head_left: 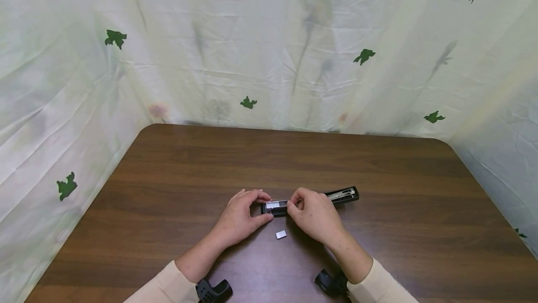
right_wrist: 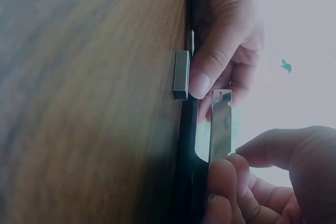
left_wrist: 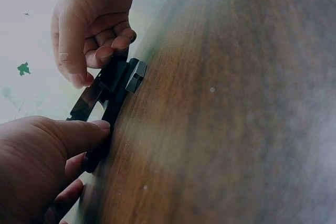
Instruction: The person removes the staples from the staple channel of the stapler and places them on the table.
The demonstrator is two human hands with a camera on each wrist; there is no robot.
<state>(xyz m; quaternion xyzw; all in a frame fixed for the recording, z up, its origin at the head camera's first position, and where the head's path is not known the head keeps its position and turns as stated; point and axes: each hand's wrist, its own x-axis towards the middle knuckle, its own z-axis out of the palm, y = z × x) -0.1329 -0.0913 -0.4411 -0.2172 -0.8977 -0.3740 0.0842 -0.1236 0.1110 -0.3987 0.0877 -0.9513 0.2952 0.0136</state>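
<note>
A black stapler (head_left: 344,195) lies swung open on the table, its metal staple magazine (right_wrist: 221,124) exposed. My left hand (head_left: 239,216) holds the left end of the stapler, thumb on the near side and fingers on the far side. At its middle, the thumb and fingers of my right hand (head_left: 317,214) pinch at the magazine; whether something small is between the fingertips is hidden. A short silver strip of staples (head_left: 280,234) lies on the table just in front of the stapler, apart from both hands.
The brown wooden table (head_left: 168,177) has rounded far corners. A pale curtain with green leaf shapes (head_left: 269,51) hangs behind it and along both sides. Black wrist devices (head_left: 214,290) sit below both sleeves.
</note>
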